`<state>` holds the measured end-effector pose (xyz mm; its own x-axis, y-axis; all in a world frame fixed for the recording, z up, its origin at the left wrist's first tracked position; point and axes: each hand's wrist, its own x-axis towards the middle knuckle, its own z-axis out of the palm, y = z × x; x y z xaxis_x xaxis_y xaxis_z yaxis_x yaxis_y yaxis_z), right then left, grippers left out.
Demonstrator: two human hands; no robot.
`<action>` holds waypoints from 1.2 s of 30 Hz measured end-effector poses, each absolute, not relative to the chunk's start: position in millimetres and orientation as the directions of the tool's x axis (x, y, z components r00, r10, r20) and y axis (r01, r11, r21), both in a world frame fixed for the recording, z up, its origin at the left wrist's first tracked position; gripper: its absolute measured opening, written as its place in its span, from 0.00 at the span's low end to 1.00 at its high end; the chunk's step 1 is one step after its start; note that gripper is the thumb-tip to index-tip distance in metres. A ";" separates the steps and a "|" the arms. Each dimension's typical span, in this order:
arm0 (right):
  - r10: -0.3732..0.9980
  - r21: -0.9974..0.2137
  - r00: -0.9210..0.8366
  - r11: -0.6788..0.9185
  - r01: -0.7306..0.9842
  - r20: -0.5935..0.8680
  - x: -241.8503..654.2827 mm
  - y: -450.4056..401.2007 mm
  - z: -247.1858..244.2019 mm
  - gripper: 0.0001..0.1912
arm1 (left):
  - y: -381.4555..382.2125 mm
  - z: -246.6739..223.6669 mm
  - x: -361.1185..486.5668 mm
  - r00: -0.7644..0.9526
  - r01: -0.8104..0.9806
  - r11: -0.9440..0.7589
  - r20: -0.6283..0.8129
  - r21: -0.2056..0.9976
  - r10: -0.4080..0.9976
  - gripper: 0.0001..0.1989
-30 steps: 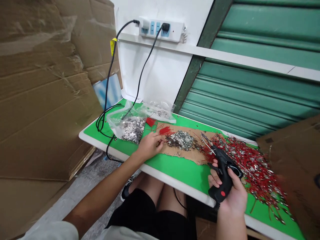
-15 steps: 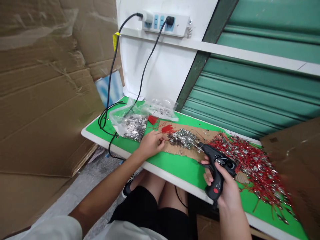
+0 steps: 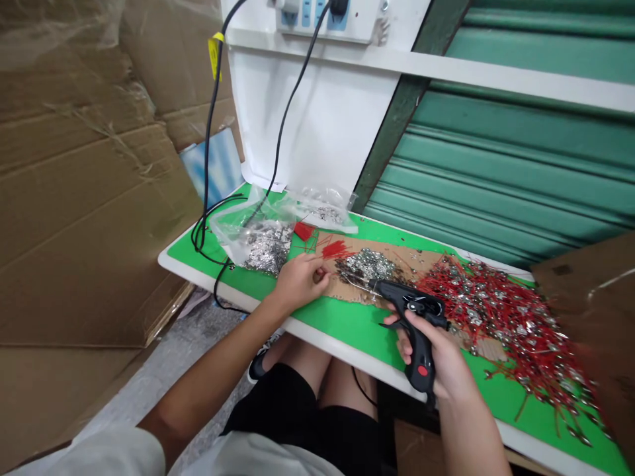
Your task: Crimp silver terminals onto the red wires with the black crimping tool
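My right hand (image 3: 441,354) is wrapped round the grip of a black glue gun (image 3: 421,337), its nozzle pointing left over a heap of small silvery metal pieces (image 3: 372,263). My left hand (image 3: 300,283) is closed with thumb and fingers together, beside the left end of a cardboard strip (image 3: 357,295). Whatever its fingertips pinch is too small to make out. Just beyond them lie a bundle of thin red sticks (image 3: 334,249) and a second red bundle (image 3: 303,231). On the right spreads a large pile of red sticks with silvery pieces on them (image 3: 501,317).
Clear plastic bags of metal pieces (image 3: 268,246) (image 3: 325,215) stand at the back of the green tabletop (image 3: 342,330). Black cables (image 3: 211,132) run down from a power strip (image 3: 325,20). Cardboard boxes (image 3: 89,231) flank the left side; a green shutter (image 3: 520,152) rises behind.
My right hand has brought the glue gun left, its nozzle nearer my left hand. My left fingers have drawn back slightly from the red sticks. The view has tipped downward.
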<state>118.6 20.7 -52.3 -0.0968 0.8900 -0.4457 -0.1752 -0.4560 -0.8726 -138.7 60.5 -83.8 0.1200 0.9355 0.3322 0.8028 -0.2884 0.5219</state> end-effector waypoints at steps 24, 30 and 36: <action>0.876 -0.866 -0.118 -0.481 -0.135 -0.468 117.1 19.2 -48.9 0.20 | 61.7 -84.0 -139.1 0.119 0.795 -0.283 0.318 0.537 0.940 0.04; 0.876 -0.860 -0.107 -0.483 -0.168 -0.471 117.3 20.6 -49.6 0.19 | 62.2 -84.4 -139.2 0.126 0.791 -0.287 0.316 0.541 0.941 0.03; 0.876 -0.856 -0.084 -0.483 -0.186 -0.476 115.9 20.2 -48.5 0.22 | 61.8 -83.9 -138.9 0.129 0.792 -0.291 0.319 0.536 0.939 0.04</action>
<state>115.9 20.2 -48.5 -0.0840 0.8755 -0.4758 -0.1862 -0.4829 -0.8557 -138.9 61.8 -83.9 0.1288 0.9388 0.3194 0.7924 -0.2911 0.5361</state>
